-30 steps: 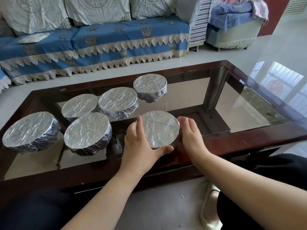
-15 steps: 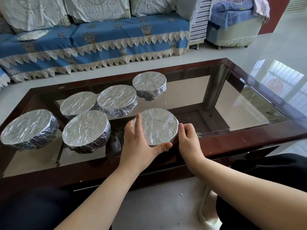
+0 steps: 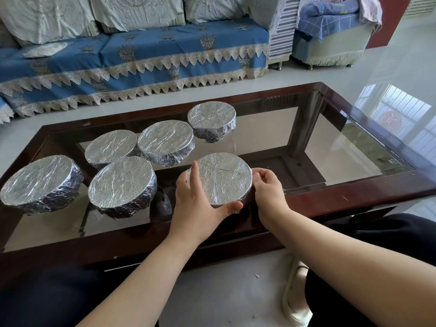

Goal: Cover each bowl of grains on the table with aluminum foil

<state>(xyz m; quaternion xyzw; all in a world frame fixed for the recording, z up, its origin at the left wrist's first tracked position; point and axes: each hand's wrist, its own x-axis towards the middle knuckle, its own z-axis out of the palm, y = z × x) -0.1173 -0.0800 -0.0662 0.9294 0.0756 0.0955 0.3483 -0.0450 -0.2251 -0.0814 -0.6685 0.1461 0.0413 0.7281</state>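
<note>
Six bowls sit on the glass desk [image 3: 330, 147], and every one has shiny foil over its top. The nearest bowl [image 3: 220, 177] is close to the front edge of the desk, and both hands are on it. The left hand [image 3: 195, 197] holds its left side, with the fingers up along the foil and the thumb tucked under the near rim, so its grip is grasping that bowl. The right hand [image 3: 269, 185] is on the right side, with its fingers curled in against the foil edge, so its grip is grasping the bowl too. Just to the left is another covered bowl [image 3: 121, 182], and a big one [image 3: 40, 179] sits further left near the desk's end. Behind them are three more in a row: one at the back left [image 3: 109, 145], one in the middle [image 3: 165, 140], and one at the back right [image 3: 211, 120]. A blue sofa [image 3: 141, 55] with a lace edge stands behind the desk. A pale slipper [image 3: 293, 291] lies on the floor by the person's dark trouser leg.
</note>
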